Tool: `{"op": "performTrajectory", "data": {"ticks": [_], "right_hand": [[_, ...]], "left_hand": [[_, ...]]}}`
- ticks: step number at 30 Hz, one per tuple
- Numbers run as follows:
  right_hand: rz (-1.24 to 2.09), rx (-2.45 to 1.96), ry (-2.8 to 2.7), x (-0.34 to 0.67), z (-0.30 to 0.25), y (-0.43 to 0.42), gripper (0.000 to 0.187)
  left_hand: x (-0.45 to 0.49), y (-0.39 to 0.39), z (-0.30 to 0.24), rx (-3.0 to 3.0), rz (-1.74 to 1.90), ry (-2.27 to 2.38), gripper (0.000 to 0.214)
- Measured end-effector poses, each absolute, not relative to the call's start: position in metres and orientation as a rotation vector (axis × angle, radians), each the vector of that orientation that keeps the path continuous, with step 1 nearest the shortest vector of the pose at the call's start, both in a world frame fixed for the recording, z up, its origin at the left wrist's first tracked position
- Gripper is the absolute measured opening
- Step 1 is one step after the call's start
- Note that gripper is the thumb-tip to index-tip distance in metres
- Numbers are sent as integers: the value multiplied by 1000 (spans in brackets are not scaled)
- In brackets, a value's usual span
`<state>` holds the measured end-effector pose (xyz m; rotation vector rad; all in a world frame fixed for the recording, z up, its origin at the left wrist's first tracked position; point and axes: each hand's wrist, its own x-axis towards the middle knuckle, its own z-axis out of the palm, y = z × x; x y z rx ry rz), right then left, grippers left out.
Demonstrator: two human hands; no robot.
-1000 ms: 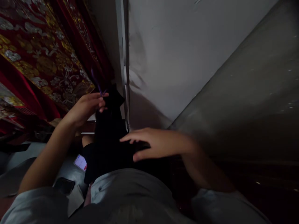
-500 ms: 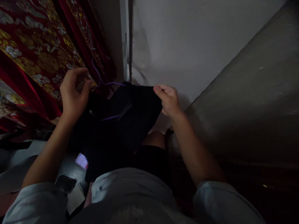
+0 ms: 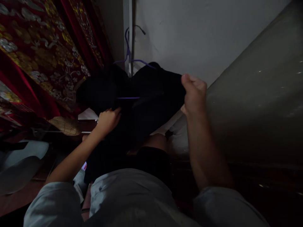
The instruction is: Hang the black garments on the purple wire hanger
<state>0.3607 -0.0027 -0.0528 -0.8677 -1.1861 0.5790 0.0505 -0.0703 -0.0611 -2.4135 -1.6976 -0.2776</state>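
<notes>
Clearly, right hand (image 3: 195, 94): gripped dark garment (image 3: 153, 97), forearm outstretched.
Left hand (image 3: 109, 121): curled against it, grip unclear.
Purple hanger (image 3: 128, 52): sat inside.

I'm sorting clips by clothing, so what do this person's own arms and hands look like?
The left hand and right hand are ungloved, and no watch or bracelet shows on either wrist. Both forearms are uncovered. The left sleeve and right sleeve are short, loose and pale blue-grey. The light is too dim to make out finer detail.
</notes>
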Motion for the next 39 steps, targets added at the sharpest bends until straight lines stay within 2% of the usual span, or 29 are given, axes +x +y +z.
{"op": "performTrajectory", "data": {"ticks": [2,4,6,8,10,11,14,15,18,22,28,33,36,39], "right_hand": [[514,-906,-1155,363,-63,-3,35],[344,-986,-1152,362,-67,-3,28],[106,-1104,-1156,356,-71,-11,24],[-24,-1171,-1118,339,-81,-30,34],[113,-1149,-1084,311,-101,-58,28],[290,-1131,-1100,295,-114,-73,26],[935,-1171,-1280,249,-157,-107,35],[995,-1191,-1287,238,-168,-113,37],[999,-1194,-1303,227,-185,-114,33],[1066,-1092,-1355,234,-180,-103,27],[1047,-1149,-1404,235,-175,-111,30],[1148,-1136,-1451,227,-178,-114,37],[1224,-1142,-1450,223,-181,-116,38],[1156,-1130,-1498,223,-181,-118,30]], "left_hand": [[53,-72,-85,-2455,-174,-1716,23],[55,-78,-108,-2526,-226,-1726,19],[59,-86,-128,-2572,-438,-1751,18],[66,-95,-143,-2578,-759,-1763,18],[77,-103,-154,-2546,-1118,-1742,18],[84,-107,-159,-2514,-1290,-1722,18],[104,-116,-168,-2338,-1754,-1719,7],[110,-118,-170,-2269,-1871,-1742,5],[121,-121,-169,-2121,-2121,-1796,28],[124,-123,-165,-2047,-2437,-1745,54],[125,-130,-173,-1924,-2462,-1735,47],[124,-131,-180,-1822,-2468,-1798,52],[122,-130,-193,-1782,-2429,-1880,36],[122,-129,-211,-1921,-2378,-1981,21]]}}
